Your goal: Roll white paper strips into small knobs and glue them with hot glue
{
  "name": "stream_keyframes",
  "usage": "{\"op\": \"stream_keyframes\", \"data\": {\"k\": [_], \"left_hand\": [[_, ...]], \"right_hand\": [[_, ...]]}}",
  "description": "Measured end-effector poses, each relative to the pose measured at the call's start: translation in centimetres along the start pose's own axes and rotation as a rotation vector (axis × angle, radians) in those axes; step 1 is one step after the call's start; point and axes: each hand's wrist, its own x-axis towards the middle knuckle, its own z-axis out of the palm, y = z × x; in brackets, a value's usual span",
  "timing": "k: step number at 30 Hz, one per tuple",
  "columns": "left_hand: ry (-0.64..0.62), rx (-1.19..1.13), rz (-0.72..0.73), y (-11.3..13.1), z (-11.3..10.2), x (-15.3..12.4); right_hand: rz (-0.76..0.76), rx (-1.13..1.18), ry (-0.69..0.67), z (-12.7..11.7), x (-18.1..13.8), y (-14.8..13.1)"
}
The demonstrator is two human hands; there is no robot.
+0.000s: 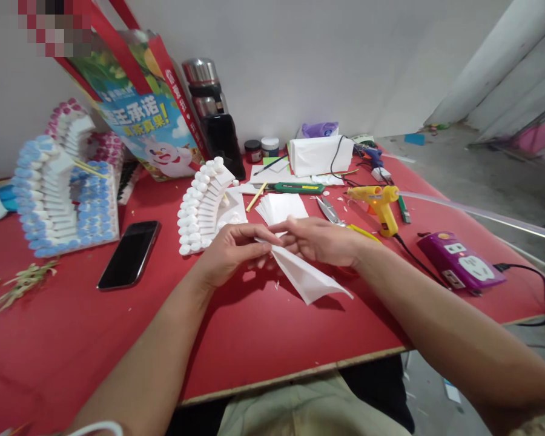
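A folded sheet of white paper (306,275) hangs above the red table, its loose end pointing toward the front right. My left hand (236,248) pinches one end of it between thumb and fingers. Close against it, my right hand (315,239) has its fingers bent at the same end; its fingertips are partly hidden, so I cannot tell how firmly they grip. Just behind my hands lies a fanned stack of white paper pieces (284,207). A curved white model (204,209) with rounded knobs stands beyond my left hand.
On the red table (131,345), a phone (129,254) and blue-and-white model (66,200) lie left. Behind are a shopping bag (149,121), thermos (204,85) and green cutter (295,188). Scissors (329,211), a yellow glue gun (376,203) and a corded purple power strip (463,261) are right.
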Motion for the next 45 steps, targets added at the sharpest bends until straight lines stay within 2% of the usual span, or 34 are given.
{"op": "stream_keyframes", "data": {"k": [3,6,12,17,25,28,33,37,40,43,45], "left_hand": [[0.002,0.085,0.011,0.1,0.1,-0.1],[0.027,0.159,0.016,-0.1,-0.3,0.0],[0.092,0.167,-0.023,-0.5,-0.6,0.3],[0.086,0.247,-0.017,-0.2,0.3,0.4],[0.032,0.372,0.062,-0.2,0.8,0.0],[0.045,0.519,0.174,-0.4,0.8,0.1],[0.114,0.826,0.538,-1.2,0.7,0.1],[0.078,0.991,0.627,-1.6,0.9,0.0],[0.121,0.906,0.539,-1.6,1.1,0.1],[0.162,0.537,0.191,-1.5,1.1,0.4],[0.088,0.267,-0.034,-1.3,1.0,0.5]], "right_hand": [[0.099,-0.008,-0.120,1.3,0.4,0.9],[0.100,-0.016,-0.078,1.5,0.3,1.1],[0.082,-0.072,0.012,0.3,0.2,0.8],[0.091,-0.107,-0.007,0.1,0.1,0.8],[0.190,-0.109,0.009,0.5,-0.4,0.1],[0.226,-0.089,0.007,0.4,-0.4,0.0],[0.279,0.035,-0.049,0.1,-0.2,0.0],[0.336,0.065,-0.069,-0.1,0.3,0.3],[0.266,-0.048,0.023,0.0,0.4,0.5],[0.128,-0.258,0.166,0.6,0.2,0.5],[0.078,-0.401,0.206,1.0,0.0,0.3]]}}
